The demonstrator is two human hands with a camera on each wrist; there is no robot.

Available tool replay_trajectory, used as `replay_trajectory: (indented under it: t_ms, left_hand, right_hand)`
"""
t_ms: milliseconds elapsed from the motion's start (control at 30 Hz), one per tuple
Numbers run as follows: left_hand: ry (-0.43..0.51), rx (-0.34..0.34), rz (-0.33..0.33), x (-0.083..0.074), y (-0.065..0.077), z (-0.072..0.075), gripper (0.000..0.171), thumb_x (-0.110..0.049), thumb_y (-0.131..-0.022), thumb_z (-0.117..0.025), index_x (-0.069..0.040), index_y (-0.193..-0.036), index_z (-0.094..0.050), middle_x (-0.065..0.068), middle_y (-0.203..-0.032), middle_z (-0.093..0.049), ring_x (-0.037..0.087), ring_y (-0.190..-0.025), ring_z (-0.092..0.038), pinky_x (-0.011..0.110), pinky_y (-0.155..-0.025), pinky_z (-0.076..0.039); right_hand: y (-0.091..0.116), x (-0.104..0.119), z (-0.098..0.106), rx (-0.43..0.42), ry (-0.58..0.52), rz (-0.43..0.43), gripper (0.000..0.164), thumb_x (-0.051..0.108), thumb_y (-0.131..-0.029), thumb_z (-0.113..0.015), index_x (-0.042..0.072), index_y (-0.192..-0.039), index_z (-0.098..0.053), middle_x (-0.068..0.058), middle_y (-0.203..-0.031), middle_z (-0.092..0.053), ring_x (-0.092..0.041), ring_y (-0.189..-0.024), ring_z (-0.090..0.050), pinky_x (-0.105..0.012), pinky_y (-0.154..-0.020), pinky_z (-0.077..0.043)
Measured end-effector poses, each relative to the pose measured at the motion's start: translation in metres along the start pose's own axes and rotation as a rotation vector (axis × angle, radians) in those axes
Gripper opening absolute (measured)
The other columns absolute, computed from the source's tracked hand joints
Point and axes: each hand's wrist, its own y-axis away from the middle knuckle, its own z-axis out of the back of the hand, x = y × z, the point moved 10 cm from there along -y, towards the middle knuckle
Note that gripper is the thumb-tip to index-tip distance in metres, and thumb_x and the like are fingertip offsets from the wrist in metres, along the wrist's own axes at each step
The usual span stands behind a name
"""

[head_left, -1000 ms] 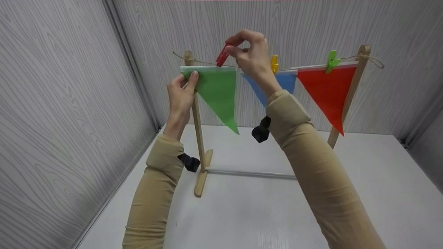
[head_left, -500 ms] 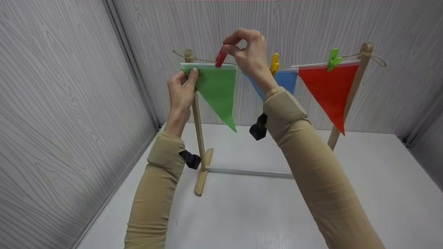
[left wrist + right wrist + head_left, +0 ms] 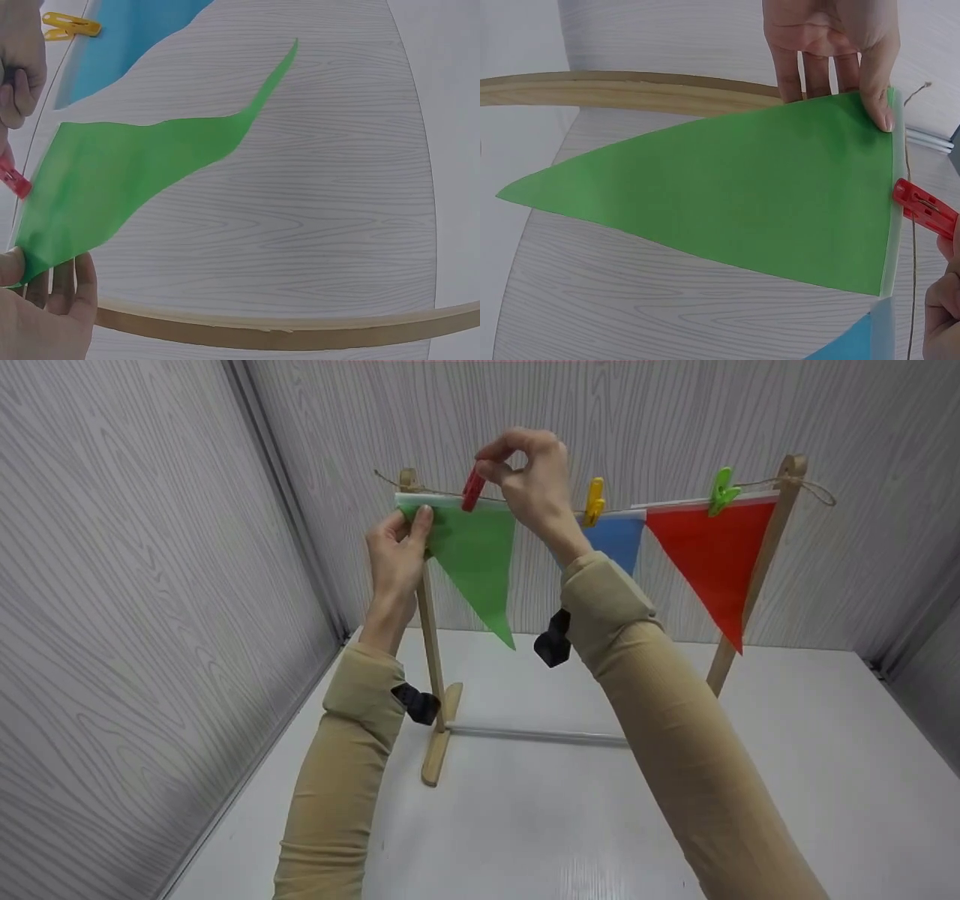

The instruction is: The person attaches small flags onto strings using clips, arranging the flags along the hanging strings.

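A green triangular pennant (image 3: 480, 555) with a white top strip hangs point down at the string's left end. My left hand (image 3: 397, 551) pinches its upper left corner, thumb in front and fingers behind. Between thumb and fingers, my right hand (image 3: 534, 480) pinches a red clothespin (image 3: 472, 489), tilted, its tip overlapping the pennant's top strip. In the right wrist view the clothespin (image 3: 924, 206) reaches across the string (image 3: 913, 277) to the strip's edge. The left wrist view shows the red clothespin (image 3: 15, 182) at the pennant's edge too.
A yellow clothespin (image 3: 594, 501) sits over a blue pennant (image 3: 619, 540), partly behind my right arm. Farther right, a green clothespin (image 3: 722, 493) is on a red pennant (image 3: 724, 555). The string spans two wooden posts (image 3: 429, 637), joined low by a bar (image 3: 532, 735) above the white table.
My right hand has moved slightly left and down with the red clothespin, which now overlaps the green pennant's top strip. My left hand has risen slightly, bringing the strip up to the string.
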Motion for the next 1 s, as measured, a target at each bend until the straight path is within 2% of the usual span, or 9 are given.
replay_trajectory:
  t_ms: [133,200,433,700,1000]
  left_hand:
    - [0.021,0.011,0.01,0.0,0.0,-0.002,0.029,-0.019,-0.103,-0.058,0.006,-0.114,-0.066,0.008,-0.103,-0.067,0.011,-0.089,-0.062,0.037,-0.093,-0.059]
    - [0.022,0.014,0.017,0.001,0.0,-0.003,0.029,-0.02,-0.103,-0.058,0.005,-0.115,-0.066,0.007,-0.104,-0.067,0.011,-0.09,-0.062,0.037,-0.094,-0.058]
    - [0.0,-0.002,0.03,0.002,-0.001,-0.003,0.027,-0.022,-0.103,-0.058,0.002,-0.111,-0.067,0.0,-0.092,-0.059,0.01,-0.082,-0.053,0.025,-0.075,-0.05]
    - [0.016,-0.01,0.048,0.007,-0.001,-0.003,0.028,-0.02,-0.102,-0.058,0.004,-0.114,-0.067,0.0,-0.092,-0.059,0.01,-0.083,-0.053,0.024,-0.075,-0.05]
    - [0.024,-0.029,0.072,0.011,0.001,-0.001,0.031,-0.021,-0.101,-0.06,0.005,-0.117,-0.068,0.001,-0.091,-0.066,0.008,-0.077,-0.055,0.022,-0.072,-0.05]
  right_hand:
    - [0.0,0.001,-0.003,0.009,0.019,0.009,0.011,0.005,-0.094,-0.068,-0.001,-0.098,-0.077,-0.016,-0.102,-0.074,-0.022,-0.1,-0.067,-0.026,-0.095,-0.051]
    - [0.001,0.002,-0.005,0.015,0.04,0.014,0.012,0.007,-0.095,-0.069,0.0,-0.099,-0.077,-0.015,-0.103,-0.075,-0.022,-0.102,-0.067,-0.026,-0.094,-0.051]
    - [0.002,0.002,-0.011,0.065,0.057,0.002,0.016,0.01,-0.096,-0.067,0.001,-0.106,-0.077,-0.015,-0.109,-0.074,-0.023,-0.108,-0.066,-0.029,-0.096,-0.053]
    - [0.004,-0.004,-0.016,0.159,0.066,-0.025,0.025,0.013,-0.099,-0.064,0.002,-0.12,-0.072,-0.015,-0.118,-0.071,-0.023,-0.119,-0.062,-0.031,-0.105,-0.049]
    - [0.008,-0.008,-0.014,0.162,0.049,-0.031,0.033,0.02,-0.097,-0.068,0.002,-0.125,-0.069,-0.015,-0.121,-0.071,-0.022,-0.121,-0.062,-0.031,-0.111,-0.045]
